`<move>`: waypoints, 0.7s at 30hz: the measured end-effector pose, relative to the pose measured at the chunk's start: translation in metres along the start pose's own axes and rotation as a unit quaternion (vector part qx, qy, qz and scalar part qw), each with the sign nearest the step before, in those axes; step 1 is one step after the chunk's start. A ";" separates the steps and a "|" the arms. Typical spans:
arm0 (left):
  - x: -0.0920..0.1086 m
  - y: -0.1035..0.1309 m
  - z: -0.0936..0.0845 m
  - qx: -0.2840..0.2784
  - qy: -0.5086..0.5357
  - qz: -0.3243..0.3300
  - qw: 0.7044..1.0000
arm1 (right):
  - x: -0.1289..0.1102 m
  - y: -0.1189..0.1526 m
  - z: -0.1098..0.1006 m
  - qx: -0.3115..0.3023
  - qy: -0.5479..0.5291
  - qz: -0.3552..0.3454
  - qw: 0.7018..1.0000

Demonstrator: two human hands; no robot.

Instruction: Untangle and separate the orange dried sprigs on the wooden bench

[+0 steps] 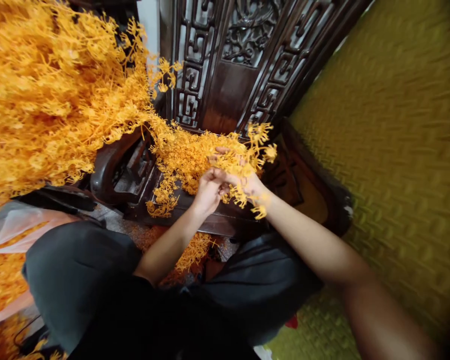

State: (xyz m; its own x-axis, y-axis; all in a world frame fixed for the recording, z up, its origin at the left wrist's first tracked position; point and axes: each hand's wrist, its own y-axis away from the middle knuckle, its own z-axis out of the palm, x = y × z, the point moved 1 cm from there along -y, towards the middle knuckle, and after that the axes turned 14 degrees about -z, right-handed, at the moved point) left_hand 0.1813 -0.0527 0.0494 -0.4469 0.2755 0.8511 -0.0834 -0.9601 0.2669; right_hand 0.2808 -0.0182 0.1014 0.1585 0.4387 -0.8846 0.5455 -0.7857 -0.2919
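Observation:
Over the dark wooden seat (225, 225), my two hands meet just in front of a heap of orange-yellow plastic sprigs (183, 155). My left hand (210, 190) is closed, its fingertips pinched close to the other hand; what it grips is too small to make out. My right hand (247, 182) holds a branching yellow sprig (260, 145), whose tips spread above and below the palm and partly cover the fingers.
A much larger mass of orange sprigs (52, 100) fills the upper left. Behind the seat stands a carved wooden backrest (230, 90). A green textured surface (390, 140) lies at right. More sprigs (195, 250) lie below the seat, and a plastic bag (33, 222) is at left.

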 end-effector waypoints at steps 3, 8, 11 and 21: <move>-0.007 0.002 0.003 -0.008 -0.048 0.046 0.998 | 0.000 -0.006 0.004 0.185 -0.072 0.034 0.980; 0.025 0.004 -0.027 -0.036 -0.333 0.094 0.938 | 0.001 -0.007 -0.020 0.200 -0.126 0.063 0.970; 0.048 0.013 -0.042 0.036 -0.382 0.120 0.916 | 0.001 -0.003 -0.028 0.137 -0.133 0.117 0.975; 0.034 0.023 -0.028 0.053 -0.393 0.162 0.903 | 0.009 0.002 -0.008 0.103 -0.089 0.158 0.978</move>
State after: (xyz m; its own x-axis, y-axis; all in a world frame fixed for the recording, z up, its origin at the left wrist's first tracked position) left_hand 0.1392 -0.0664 0.0713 0.3421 -0.0302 0.9392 0.0431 -0.9979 -0.0478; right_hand 0.2899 -0.0126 0.0952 0.1361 0.0902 -0.9866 0.3119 -0.9491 -0.0437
